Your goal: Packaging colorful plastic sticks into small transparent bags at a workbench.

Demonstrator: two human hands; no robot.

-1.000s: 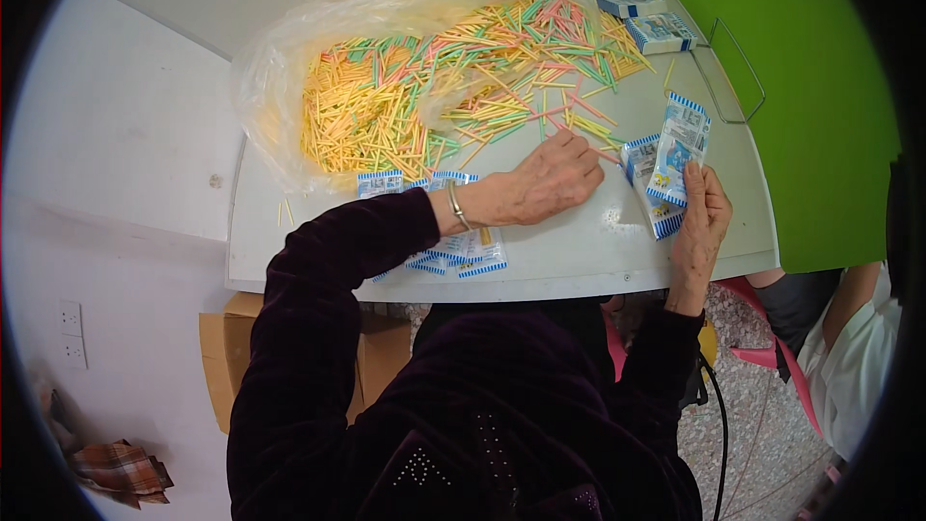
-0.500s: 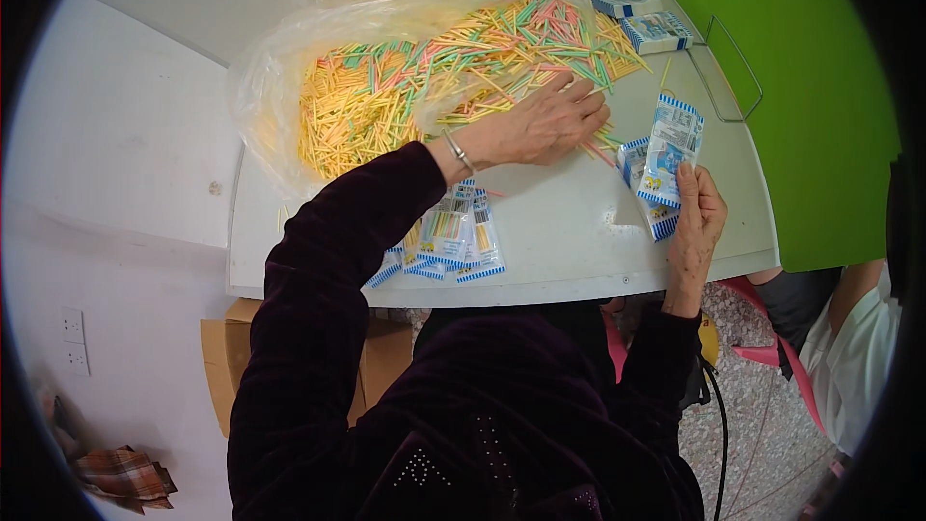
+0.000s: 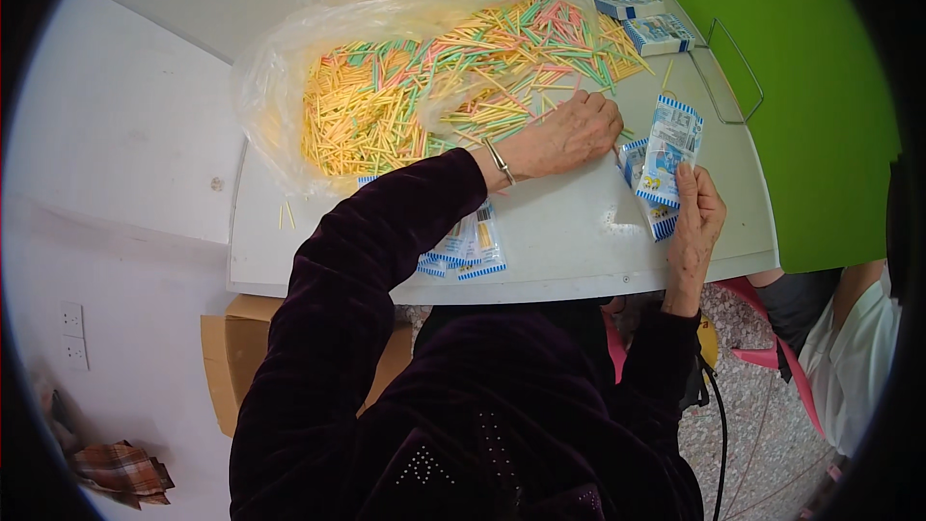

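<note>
Head view, looking straight down: I see a pale grey surface (image 3: 579, 251) with a person in a dark velvet top leaning over it. The left hand (image 3: 569, 135) reaches across to the near edge of a large heap of thin coloured sticks (image 3: 434, 87), yellow, green, pink and orange, spread on a clear plastic sheet (image 3: 280, 68). Its fingers are curled down onto the sticks at the heap's edge; I cannot tell whether they grip any. A thin bracelet (image 3: 499, 162) circles that wrist.

The right hand (image 3: 694, 222) is raised at the right side of the surface, its fingers closed on a small blue-and-white printed packet (image 3: 672, 147), held upright. More packets of the same kind (image 3: 644, 174) lie just beneath it, touching the surface.

Near the front edge, partly under the left sleeve, lies a small pile of flat blue-striped packets (image 3: 471, 249). Two little blue-and-white boxes (image 3: 644, 21) sit at the far right corner. A green panel (image 3: 791, 87) stands along the right. Below the surface I see a cardboard box (image 3: 231, 367) on the floor.
</note>
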